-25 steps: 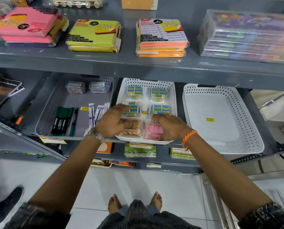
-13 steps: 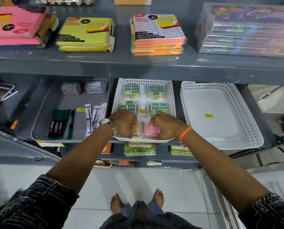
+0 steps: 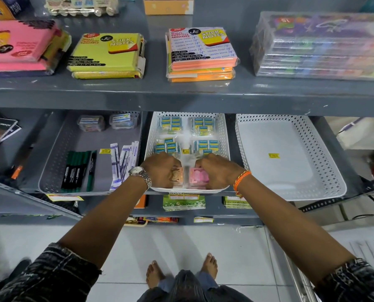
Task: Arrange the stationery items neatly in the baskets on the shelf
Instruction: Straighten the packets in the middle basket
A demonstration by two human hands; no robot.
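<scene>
Pink box (image 3: 198, 176) is gripped by the right hand (image 3: 217, 171), tan box (image 3: 177, 175) by the left hand (image 3: 161, 168), just beside each other in the white basket (image 3: 225, 136).

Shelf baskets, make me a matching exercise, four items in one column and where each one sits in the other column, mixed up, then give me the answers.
Items
1. green markers
2. pink box
3. orange sticky notes
4. yellow price sticker

Places
A. top shelf, above the baskets
B. grey basket on the left
C. otherwise empty white basket on the right
D. front of the middle white basket, at the right hand

Pairs: 1-B, 2-D, 3-A, 4-C
</scene>
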